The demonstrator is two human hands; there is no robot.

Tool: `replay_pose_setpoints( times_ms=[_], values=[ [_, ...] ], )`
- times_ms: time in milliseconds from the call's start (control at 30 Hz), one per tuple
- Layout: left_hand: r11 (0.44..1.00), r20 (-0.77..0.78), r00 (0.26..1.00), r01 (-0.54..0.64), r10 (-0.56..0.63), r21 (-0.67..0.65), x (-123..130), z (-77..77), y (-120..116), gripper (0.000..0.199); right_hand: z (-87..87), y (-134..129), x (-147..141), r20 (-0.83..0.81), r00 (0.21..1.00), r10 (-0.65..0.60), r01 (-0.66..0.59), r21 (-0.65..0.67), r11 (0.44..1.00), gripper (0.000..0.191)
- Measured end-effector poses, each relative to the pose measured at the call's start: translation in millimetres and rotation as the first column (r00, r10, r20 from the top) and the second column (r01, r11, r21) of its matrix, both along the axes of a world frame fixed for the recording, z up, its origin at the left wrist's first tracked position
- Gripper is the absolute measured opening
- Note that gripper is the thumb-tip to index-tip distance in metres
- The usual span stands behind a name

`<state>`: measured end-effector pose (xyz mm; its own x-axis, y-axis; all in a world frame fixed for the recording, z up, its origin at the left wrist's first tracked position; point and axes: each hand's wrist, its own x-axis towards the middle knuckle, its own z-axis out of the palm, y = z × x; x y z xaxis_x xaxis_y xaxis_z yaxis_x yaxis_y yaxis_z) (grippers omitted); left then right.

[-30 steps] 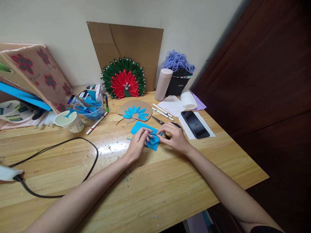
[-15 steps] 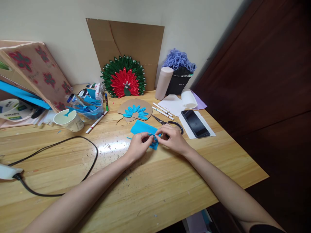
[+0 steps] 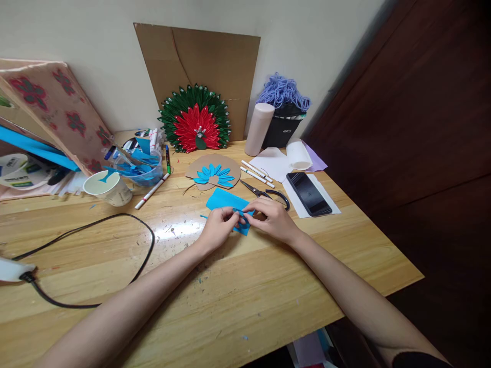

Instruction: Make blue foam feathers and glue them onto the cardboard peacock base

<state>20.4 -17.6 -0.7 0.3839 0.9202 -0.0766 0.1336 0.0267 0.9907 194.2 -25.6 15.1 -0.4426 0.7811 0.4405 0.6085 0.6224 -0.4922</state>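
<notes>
My left hand [image 3: 219,226] and my right hand [image 3: 273,219] meet over the table, pinching a small blue paper piece [image 3: 241,213] between their fingertips. Most of that piece is hidden by the fingers. Beneath them lies a flat blue paper sheet [image 3: 222,198]. Just behind my right hand, black-handled scissors [image 3: 264,193] rest on the table with the blades pointing left. Farther back is a rounded cardboard piece [image 3: 195,166] carrying a half ring of blue paper petals [image 3: 215,175].
A red and green petal fan [image 3: 197,122] leans against a cardboard sheet [image 3: 207,61]. A phone [image 3: 309,194], white markers [image 3: 258,175] and a pale bottle [image 3: 260,129] stand or lie to the right. At left are a paper cup [image 3: 115,191] and a looped black cable [image 3: 151,245].
The fingertips have shifted slightly on the small blue paper piece, with the left fingers curling more closely. The camera view has moved a little; objects on the table stay put.
</notes>
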Motion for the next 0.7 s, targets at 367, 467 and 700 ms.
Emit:
replay_pose_setpoints(
  times_ms=[367, 467, 700],
  values=[
    [0.994, -0.075, 0.997, -0.029, 0.037, 0.103, -1.1, 0.0, -3.0, 0.032, -5.7, 5.1, 4.0, -0.27, 0.955, -0.123, 0.014, -0.375, 0.927, 0.012],
    [0.991, -0.066, 0.995, -0.07, 0.077, 0.112, -0.6, 0.2, -3.5, 0.031, -8.5, 6.7, 5.4, -0.315, 0.936, -0.16, 0.009, -0.433, 0.902, 0.014],
    [0.987, -0.076, 0.992, -0.087, 0.098, 0.137, -0.8, -2.2, -2.9, 0.029, -8.8, 7.0, 5.8, -0.306, 0.936, -0.172, 0.014, -0.457, 0.889, 0.014]
  ],
)
